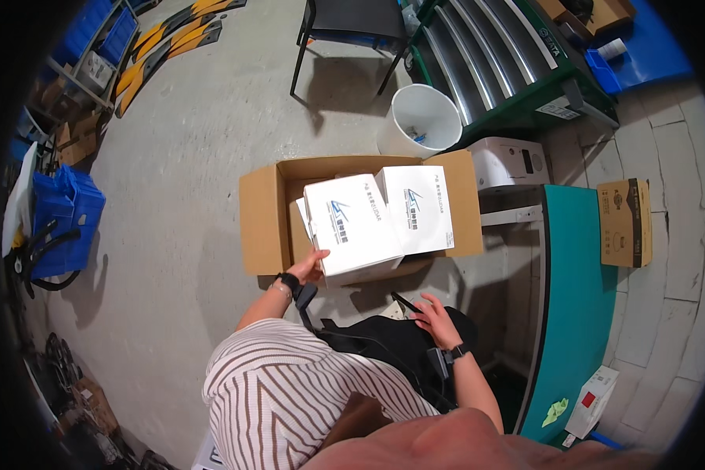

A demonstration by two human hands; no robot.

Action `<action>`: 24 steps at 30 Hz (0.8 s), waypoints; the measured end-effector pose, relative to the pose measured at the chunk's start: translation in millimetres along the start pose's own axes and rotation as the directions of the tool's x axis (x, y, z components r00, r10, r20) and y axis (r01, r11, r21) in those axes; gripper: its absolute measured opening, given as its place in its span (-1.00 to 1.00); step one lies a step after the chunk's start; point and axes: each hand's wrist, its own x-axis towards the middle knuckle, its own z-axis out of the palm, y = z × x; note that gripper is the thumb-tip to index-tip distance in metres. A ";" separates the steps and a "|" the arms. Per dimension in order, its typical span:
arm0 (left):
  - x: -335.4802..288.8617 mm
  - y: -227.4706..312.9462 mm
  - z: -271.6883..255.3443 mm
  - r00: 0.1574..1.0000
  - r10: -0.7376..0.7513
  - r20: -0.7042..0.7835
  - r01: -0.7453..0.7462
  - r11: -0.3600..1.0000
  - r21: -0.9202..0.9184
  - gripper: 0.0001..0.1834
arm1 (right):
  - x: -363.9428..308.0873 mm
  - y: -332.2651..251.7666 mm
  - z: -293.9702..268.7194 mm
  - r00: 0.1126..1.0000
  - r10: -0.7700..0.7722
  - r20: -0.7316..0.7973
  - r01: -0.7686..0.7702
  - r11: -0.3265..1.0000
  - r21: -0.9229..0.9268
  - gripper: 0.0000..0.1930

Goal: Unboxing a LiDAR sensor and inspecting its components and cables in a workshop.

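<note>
A white carton with a blue logo sits tilted in an opened brown cardboard box. At its near left corner my left hand grips it, thumb on the top face and the other fingers mostly hidden. Beside it, on the right, is a second white carton with the same kind of logo. Over my lap, my right hand is closed around a slim black object; its kind is too small to tell. Dark bands are on both wrists.
A white bin stands behind the box, beside a green drawer cabinet. To the right is a teal-topped table, with a small brown carton beyond it. A black chair is ahead; a blue crate lies left.
</note>
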 end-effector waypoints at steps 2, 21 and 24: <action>-28.0 16.7 21.1 0.981 -0.160 0.108 0.147 0.982 0.122 -0.30 | 14.7 -4.5 3.8 0.999 0.013 -0.047 -0.014 1.000 -0.020 -0.44; -110.8 -4.6 14.3 0.989 -0.021 0.148 0.049 0.980 -0.194 -0.10 | 50.9 -13.3 74.3 0.881 -0.442 0.170 0.470 0.773 -0.427 -0.13; -113.5 27.4 22.4 0.982 0.034 0.188 -0.024 0.998 -0.054 0.03 | 32.9 -19.7 73.2 0.806 -0.573 0.149 0.578 0.704 -0.413 -0.11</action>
